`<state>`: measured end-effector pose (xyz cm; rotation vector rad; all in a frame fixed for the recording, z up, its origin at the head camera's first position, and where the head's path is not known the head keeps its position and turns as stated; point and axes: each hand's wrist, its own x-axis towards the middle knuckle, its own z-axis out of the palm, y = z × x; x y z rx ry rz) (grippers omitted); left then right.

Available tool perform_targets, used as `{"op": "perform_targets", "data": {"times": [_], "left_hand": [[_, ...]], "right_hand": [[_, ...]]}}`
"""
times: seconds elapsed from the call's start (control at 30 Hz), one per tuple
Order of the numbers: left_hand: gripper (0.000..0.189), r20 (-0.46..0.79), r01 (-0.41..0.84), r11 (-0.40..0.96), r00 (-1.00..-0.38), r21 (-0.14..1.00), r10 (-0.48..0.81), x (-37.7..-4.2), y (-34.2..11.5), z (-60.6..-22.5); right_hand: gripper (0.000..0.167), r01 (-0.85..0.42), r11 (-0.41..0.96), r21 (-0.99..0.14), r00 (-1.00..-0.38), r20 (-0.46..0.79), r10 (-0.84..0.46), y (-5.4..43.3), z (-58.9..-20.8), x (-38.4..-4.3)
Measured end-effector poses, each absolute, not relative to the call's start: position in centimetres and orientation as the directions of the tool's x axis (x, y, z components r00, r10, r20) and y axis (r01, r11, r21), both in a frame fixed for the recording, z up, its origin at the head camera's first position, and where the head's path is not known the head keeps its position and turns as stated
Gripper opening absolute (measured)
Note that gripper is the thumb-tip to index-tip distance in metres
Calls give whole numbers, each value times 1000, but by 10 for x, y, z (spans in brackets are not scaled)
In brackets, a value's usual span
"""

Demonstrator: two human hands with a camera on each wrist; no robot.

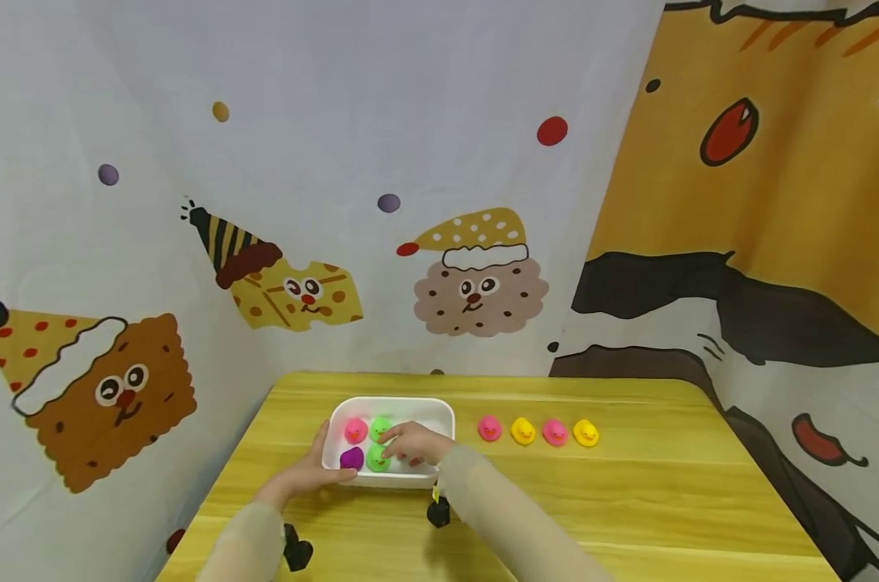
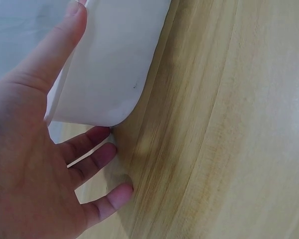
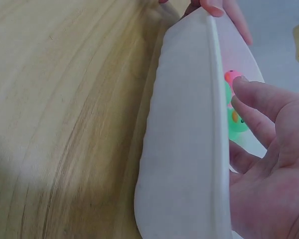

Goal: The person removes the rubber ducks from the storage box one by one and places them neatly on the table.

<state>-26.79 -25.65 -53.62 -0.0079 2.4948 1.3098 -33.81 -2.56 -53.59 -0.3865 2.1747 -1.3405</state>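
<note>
A white plastic tub [image 1: 443,414] sits on the wooden table. My left hand [image 1: 305,475] grips its left end, the thumb along the near rim and the fingers at the end wall. Inside the tub are a pink duck [image 1: 355,430], two green ducks, the far one [image 1: 380,428] and the near one [image 1: 378,458], and a rounded purple toy [image 1: 352,459]. My right hand [image 1: 416,444] reaches in over the right part of the tub, fingers loosely bent, fingertips close beside the green ducks. In the right wrist view, nothing shows between thumb and forefinger.
Right of the tub, small ducks stand in a row: pink [image 1: 490,428], yellow [image 1: 522,432], pink [image 1: 555,432] and yellow [image 1: 586,433]. The table [image 1: 643,485] ends at a printed cloth [image 1: 468,89] at the back and sides.
</note>
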Motion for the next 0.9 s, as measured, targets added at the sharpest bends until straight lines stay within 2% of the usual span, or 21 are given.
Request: {"op": "perform_targets", "data": {"times": [0.4, 0.67, 0.9], "left_hand": [[127, -275, -153, 533, -949, 832, 157, -274, -257, -550], [126, -289, -187, 508, -949, 841, 129, -282, -262, -558], [124, -283, -179, 523, -951, 834, 127, -281, -265, -558]], "right_hand": [[36, 20, 503, -864, -815, -305, -492, -31, -543, -337], [39, -43, 505, -862, -831, -250, -497, -38, -548, -339], [32, -121, 488, -864, -821, -189, -539, -41, -546, -337]]}}
